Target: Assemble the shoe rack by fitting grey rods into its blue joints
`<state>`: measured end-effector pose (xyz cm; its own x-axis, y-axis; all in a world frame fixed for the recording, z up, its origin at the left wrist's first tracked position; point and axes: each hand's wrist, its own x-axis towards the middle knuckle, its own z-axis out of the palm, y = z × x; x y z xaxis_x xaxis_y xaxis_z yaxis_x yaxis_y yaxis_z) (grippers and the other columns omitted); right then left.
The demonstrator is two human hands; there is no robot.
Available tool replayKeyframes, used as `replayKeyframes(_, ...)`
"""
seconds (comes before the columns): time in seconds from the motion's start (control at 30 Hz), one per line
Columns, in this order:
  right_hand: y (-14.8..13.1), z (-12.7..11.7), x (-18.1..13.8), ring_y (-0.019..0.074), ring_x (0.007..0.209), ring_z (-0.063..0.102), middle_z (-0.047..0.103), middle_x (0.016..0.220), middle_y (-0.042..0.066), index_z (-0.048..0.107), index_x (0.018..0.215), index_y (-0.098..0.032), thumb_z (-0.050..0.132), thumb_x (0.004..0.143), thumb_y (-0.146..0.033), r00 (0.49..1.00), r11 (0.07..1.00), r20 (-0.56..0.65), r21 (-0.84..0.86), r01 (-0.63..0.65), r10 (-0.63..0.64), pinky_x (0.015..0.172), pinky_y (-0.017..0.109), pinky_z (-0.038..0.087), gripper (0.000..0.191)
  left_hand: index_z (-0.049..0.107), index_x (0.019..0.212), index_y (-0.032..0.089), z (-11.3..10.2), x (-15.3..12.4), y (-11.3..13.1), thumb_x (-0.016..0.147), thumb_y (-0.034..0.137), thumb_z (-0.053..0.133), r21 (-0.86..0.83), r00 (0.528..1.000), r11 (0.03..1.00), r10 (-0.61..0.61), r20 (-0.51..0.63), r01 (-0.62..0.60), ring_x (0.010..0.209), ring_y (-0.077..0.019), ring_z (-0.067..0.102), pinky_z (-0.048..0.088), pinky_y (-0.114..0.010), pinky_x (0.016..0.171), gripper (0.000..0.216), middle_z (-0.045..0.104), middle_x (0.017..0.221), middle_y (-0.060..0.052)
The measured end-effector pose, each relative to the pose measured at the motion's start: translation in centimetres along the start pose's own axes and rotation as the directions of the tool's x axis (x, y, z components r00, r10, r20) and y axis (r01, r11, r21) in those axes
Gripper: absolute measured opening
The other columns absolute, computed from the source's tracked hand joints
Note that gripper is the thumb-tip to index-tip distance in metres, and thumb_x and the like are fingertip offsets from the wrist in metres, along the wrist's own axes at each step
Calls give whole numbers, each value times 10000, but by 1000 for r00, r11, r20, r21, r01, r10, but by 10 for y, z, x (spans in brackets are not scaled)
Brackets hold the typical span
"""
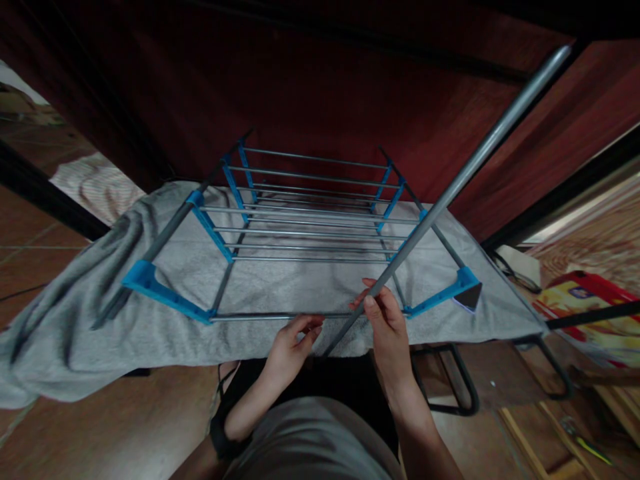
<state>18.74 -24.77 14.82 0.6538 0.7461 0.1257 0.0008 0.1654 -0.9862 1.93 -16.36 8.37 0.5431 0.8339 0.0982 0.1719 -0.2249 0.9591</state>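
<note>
On gray cloth (100, 293), a blue and gray rack (310, 214). By its front bar (250, 317), left hand (287, 347) with curled fingers; can't tell if gripping. Gripped in right hand (387, 327), a long, slanted pole (447, 197). Probably steadying it; next, calls for a firm hold.

1. I see a long pole (467, 174) of smooth grey metal, softly shiny near its upper end.
2. The rack's thin rods (310, 234) look like polished metal.
3. Its blue brackets (173, 299) read to me as matt plastic.
4. Beneath, I have a fuzzy grey cloth (280, 287).
5. The packet (595, 303) looks glossy.
</note>
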Motion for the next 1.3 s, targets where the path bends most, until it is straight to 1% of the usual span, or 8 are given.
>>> replayKeyframes(0.23, -10, 0, -4, 189, 889, 623, 681, 958, 14, 713, 1211, -325, 639, 938, -483, 998, 996, 51, -85, 33, -29, 812, 333, 525, 324, 754, 944, 224, -2, 2, -2, 896, 402, 651, -43, 999, 999, -32, -38, 30, 850, -211, 725, 573, -337, 830, 212, 778, 903, -61)
replayKeyframes(0.37, -13, -2, -6, 188, 888, 616, 665, 938, 13, 710, 1242, -316, 626, 948, -481, 996, 987, 74, -146, 67, -56, 815, 326, 507, 347, 754, 945, 215, -5, 4, 2, 887, 410, 651, -77, 997, 996, -58, -43, 55, 837, -208, 724, 570, -333, 826, 227, 772, 881, -63)
replayKeyframes(0.5, -15, -4, -6, 179, 901, 610, 670, 979, 14, 722, 1231, -322, 609, 964, -458, 991, 971, 104, -211, 108, -87, 833, 318, 489, 321, 753, 951, 211, -8, 7, 6, 891, 422, 651, -116, 997, 991, -73, -41, 67, 820, -202, 719, 566, -323, 817, 242, 767, 878, -60)
replayKeyframes(0.67, -7, -5, -7, 207, 1031, 627, 681, 1062, 38, 737, 1202, -321, 611, 962, -426, 984, 954, 137, -262, 148, -115, 922, 341, 498, 290, 753, 951, 208, -11, 12, 10, 887, 469, 651, -168, 995, 983, -82, -65, 70, 809, -201, 714, 570, -320, 799, 288, 764, 857, -57)
replayKeyframes(0.77, 1, -7, -8, 204, 1017, 630, 676, 1061, 39, 742, 1189, -337, 609, 962, -408, 979, 935, 161, -310, 170, -125, 903, 339, 515, 273, 755, 963, 196, -11, 12, 14, 875, 486, 671, -248, 990, 964, -123, -71, 102, 808, -203, 711, 566, -319, 782, 314, 763, 845, -62)
replayKeyframes(0.97, 16, -12, -9, 218, 1033, 648, 688, 1078, 50, 726, 1237, -357, 589, 974, -402, 971, 900, 213, -393, 188, -109, 875, 346, 535, 300, 769, 997, 183, -12, 9, 22, 855, 432, 738, -409, 975, 900, -203, -91, 149, 813, -190, 690, 529, -304, 780, 288, 752, 829, -58)
replayKeyframes(1.1, 28, -13, -9, 218, 1004, 665, 688, 1102, 60, 717, 1263, -353, 569, 985, -384, 962, 869, 257, -449, 207, -96, 844, 349, 541, 317, 757, 1074, 177, -11, 7, 28, 853, 386, 765, -543, 967, 824, -241, -84, 159, 865, -184, 691, 513, -284, 769, 304, 760, 917, -72)
replayKeyframes(1.3, 48, -11, -11, 229, 940, 663, 680, 1064, 65, 690, 1308, -375, 502, 1002, -284, 918, 797, 381, -517, 312, -112, 827, 389, 548, 370, 727, 1112, 187, -10, 7, 32, 780, 335, 847, -709, 955, 683, -295, -45, 177, 1004, -213, 706, 558, -326, 882, 382, 751, 1038, -78)
